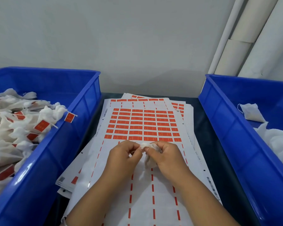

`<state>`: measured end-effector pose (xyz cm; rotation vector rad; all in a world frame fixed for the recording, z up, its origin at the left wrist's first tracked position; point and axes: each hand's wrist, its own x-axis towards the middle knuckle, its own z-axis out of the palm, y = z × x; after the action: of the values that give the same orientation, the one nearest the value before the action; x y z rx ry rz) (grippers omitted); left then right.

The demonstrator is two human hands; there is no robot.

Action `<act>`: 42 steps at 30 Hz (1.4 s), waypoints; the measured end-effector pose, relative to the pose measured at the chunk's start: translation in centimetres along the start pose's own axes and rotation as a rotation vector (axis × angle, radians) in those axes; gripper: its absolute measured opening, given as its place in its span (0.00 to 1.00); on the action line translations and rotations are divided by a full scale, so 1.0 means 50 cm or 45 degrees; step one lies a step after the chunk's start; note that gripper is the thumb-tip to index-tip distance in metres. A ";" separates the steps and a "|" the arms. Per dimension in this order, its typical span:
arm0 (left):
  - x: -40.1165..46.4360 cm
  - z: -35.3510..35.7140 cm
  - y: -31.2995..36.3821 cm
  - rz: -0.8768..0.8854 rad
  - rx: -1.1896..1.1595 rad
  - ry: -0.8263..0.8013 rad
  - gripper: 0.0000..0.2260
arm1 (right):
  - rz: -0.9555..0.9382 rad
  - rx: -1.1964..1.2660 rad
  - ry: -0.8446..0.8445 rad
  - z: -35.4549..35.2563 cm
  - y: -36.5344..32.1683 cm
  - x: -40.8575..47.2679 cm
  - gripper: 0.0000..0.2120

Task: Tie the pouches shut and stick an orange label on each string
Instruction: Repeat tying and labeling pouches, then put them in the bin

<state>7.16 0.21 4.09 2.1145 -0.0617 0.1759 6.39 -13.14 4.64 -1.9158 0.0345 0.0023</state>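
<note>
Bench: dark bench (207,128) carries label sheets (142,124).
Bins: left bin (59,144) holds labelled pouches (23,124); right bin (235,136), unlabelled ones.
Hands: left hand (122,155) and right hand (165,154), each grip pinching white pouch (148,158) above sheets.

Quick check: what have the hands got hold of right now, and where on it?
Both hands hold one white pouch above the label sheet. The left hand pinches its gathered top; the right hand grips the neck beside it.

small white pouch (149,158) pinched at its gathered neck, above orange label sheet (142,123)
</note>
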 end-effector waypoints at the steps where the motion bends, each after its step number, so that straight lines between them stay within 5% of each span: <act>1: -0.001 0.000 0.000 0.000 0.010 0.004 0.11 | 0.001 -0.004 -0.012 0.001 0.000 0.000 0.03; 14: -0.001 0.001 0.000 -0.089 -0.014 -0.076 0.11 | 0.277 0.366 -0.219 -0.005 0.006 0.006 0.08; 21: -0.012 0.005 0.009 0.083 0.017 0.188 0.13 | 0.333 0.694 -0.225 -0.007 0.006 0.012 0.08; 31: -0.015 0.008 0.004 0.146 -0.027 0.123 0.02 | 0.311 0.646 -0.166 -0.009 0.011 0.014 0.08; 35: -0.016 0.012 -0.005 0.109 -0.022 0.154 0.10 | 0.290 0.532 -0.092 -0.003 0.010 0.010 0.08; 42: -0.006 -0.001 -0.013 -0.051 -0.085 0.224 0.07 | 0.309 0.560 -0.056 -0.003 0.012 0.013 0.04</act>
<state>6.92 0.61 3.52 2.0238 0.0780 0.3308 7.03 -13.51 4.09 -1.4621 0.2201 0.1863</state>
